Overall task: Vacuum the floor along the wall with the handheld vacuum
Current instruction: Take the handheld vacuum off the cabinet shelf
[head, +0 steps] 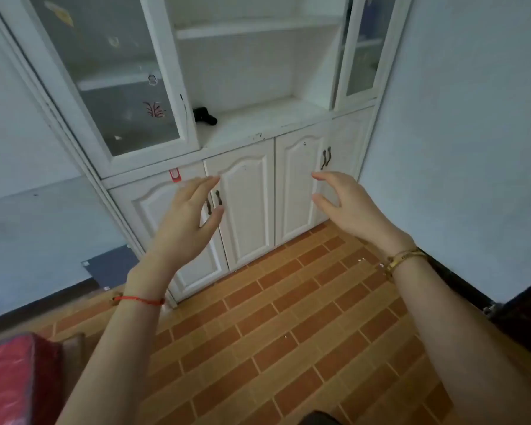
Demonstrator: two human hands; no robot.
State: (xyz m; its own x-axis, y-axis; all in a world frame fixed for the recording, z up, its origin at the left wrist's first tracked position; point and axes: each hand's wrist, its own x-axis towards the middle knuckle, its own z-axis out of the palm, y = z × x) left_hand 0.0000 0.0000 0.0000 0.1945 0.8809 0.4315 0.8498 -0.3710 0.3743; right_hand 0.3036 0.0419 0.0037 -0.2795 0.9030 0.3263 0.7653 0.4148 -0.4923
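**Head view: two empty hands raised before a white cabinet**

Head view looks down at a white cabinet (246,167) set against pale blue walls, with brick-patterned orange floor tiles (288,332) below it. Both bare forearms reach forward toward the cabinet's lower doors. The left hand (187,219) is spread, fingers apart, holding nothing; a thin red string bracelet (138,299) circles that wrist. The right hand (347,204) is also loosely spread and empty, with a gold bracelet (406,258) on its wrist. Neither hand touches the cabinet.

On the cabinet's open middle shelf, above the lower doors and just beside the left glass door (111,75), lies a small black object (205,115), probably the handheld vacuum, though it is too dark and small to tell surely. It sits well above both hands. A few white specks (362,259) lie on the floor near the cabinet's right foot. Left of the cabinet, low in the view, a red cover (6,378) shows.
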